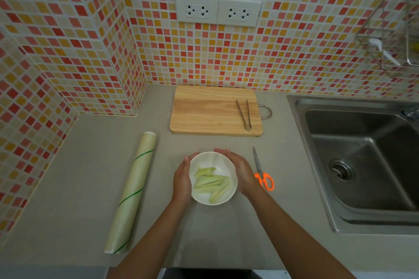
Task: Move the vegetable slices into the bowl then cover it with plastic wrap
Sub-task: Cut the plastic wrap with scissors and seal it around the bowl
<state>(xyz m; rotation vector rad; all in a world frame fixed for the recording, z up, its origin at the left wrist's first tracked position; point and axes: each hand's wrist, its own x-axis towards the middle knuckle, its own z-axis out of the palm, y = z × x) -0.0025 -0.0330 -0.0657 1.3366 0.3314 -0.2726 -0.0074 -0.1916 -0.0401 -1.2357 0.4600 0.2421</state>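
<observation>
A white bowl [210, 153] stands on the grey counter in front of me. Several pale green vegetable slices [212, 182] lie inside it. My left hand [182, 179] is cupped against the bowl's left side and my right hand [240, 170] against its right side, palms facing each other. A faint sheen crosses the bowl's top and the counter just in front of it, like a clear film, but I cannot tell for sure. The plastic wrap roll [133, 188] lies on the counter to the left, apart from both hands.
A wooden cutting board [210, 111] sits at the back by the tiled wall, with metal tongs [244, 115] on its right part. Orange-handled scissors [260, 172] lie right of the bowl. A steel sink [362, 154] fills the right side.
</observation>
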